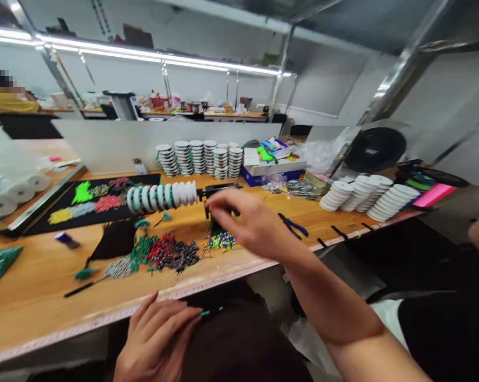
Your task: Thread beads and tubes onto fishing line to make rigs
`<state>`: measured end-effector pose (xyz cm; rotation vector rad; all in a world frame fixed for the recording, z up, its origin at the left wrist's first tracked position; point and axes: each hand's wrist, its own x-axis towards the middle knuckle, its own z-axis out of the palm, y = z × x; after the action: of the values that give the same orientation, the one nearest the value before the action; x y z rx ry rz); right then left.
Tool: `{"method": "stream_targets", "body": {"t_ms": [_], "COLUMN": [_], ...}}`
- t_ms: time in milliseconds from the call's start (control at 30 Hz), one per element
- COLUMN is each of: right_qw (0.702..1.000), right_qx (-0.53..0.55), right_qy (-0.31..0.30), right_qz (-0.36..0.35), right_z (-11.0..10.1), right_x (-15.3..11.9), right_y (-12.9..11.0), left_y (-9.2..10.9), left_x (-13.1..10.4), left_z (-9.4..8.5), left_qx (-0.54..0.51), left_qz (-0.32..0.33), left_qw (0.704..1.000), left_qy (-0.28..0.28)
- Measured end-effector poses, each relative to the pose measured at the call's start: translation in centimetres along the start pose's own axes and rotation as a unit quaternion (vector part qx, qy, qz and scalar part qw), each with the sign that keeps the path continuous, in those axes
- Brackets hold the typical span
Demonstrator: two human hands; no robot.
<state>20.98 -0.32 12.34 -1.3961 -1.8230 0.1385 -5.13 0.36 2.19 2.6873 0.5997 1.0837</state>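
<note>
My left hand is low in front of the table edge, thumb and fingers pinched on a small green tube-like piece. Another tiny green bit lies just right of it over dark cloth. My right hand is raised over the table, thumb and forefinger drawn together; what they hold, if anything, is too small to make out. Right behind those fingertips is a black stand, bearing a horizontal row of white spools wound with green. Small multicoloured beads lie below my right hand.
Piles of red, black and green pieces cover the table front. Blue-handled pliers lie to the right. Spool stacks stand at the back, more at right. Coloured pieces rest on a black mat. Someone in yellow sits far left.
</note>
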Motion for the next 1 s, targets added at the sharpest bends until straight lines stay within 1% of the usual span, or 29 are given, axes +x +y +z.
{"method": "stream_targets", "body": {"t_ms": [33,67,100,133,167,233,267,333,433,500,667,767,833,900,1000], "right_qw": [0.996,0.987,0.976,0.963,0.952,0.937,0.936,0.944,0.961,0.966,0.971,0.972,0.972,0.971,0.972], "right_qx": [0.085,0.151,0.199,0.234,0.254,0.261,0.253,0.218,0.163,0.151,0.142,0.133,0.129,0.131,0.127], "right_qy": [-0.024,-0.046,-0.078,-0.098,-0.114,-0.13,-0.127,-0.102,-0.047,-0.024,-0.008,0.008,0.004,-0.014,-0.042], "right_qz": [-0.001,0.015,0.048,0.092,0.129,0.193,0.212,0.227,0.218,0.211,0.192,0.195,0.196,0.198,0.191], "right_z": [1.2,2.4,3.4,4.4,5.3,6.7,7.2,7.6,7.7,7.7,8.2,8.1,7.8,7.4,7.1], "right_x": [-2.8,-5.4,-7.7,-9.6,-11.1,-12.9,-13.3,-13.5,-13.1,-13.0,-13.2,-13.3,-13.3,-13.1,-12.9], "right_y": [-1.3,-2.3,-3.0,-3.5,-3.8,-3.8,-3.7,-3.5,-3.4,-3.5,-3.5,-3.4,-3.4,-3.5,-3.5], "left_y": [0.5,1.0,1.3,1.6,1.8,1.9,1.9,1.9,2.2,2.5,2.9,3.0,3.1,3.0,2.9], "left_x": [0.3,0.5,0.6,0.6,0.4,0.0,-0.2,-0.5,-0.4,-0.2,0.1,0.1,0.1,0.2,0.1], "left_z": [-0.3,-0.4,-0.5,-0.5,-0.4,-0.1,0.1,0.5,0.9,0.8,0.6,0.5,0.6,0.6,0.7], "left_qx": [-0.002,-0.005,-0.008,-0.011,-0.014,-0.016,-0.017,-0.018,-0.02,-0.021,-0.023,-0.024,-0.025,-0.03,-0.046], "left_qz": [-0.014,-0.031,-0.04,-0.044,-0.046,-0.042,-0.039,-0.038,-0.051,-0.055,-0.057,-0.066,-0.072,-0.076,-0.073], "left_qw": [1.0,1.0,0.999,0.999,0.999,0.999,0.999,0.999,0.998,0.998,0.998,0.997,0.997,0.996,0.996], "left_qy": [0.003,0.003,0.005,0.002,-0.001,-0.005,-0.007,-0.005,0.004,0.001,-0.026,-0.023,-0.016,-0.018,-0.036]}}
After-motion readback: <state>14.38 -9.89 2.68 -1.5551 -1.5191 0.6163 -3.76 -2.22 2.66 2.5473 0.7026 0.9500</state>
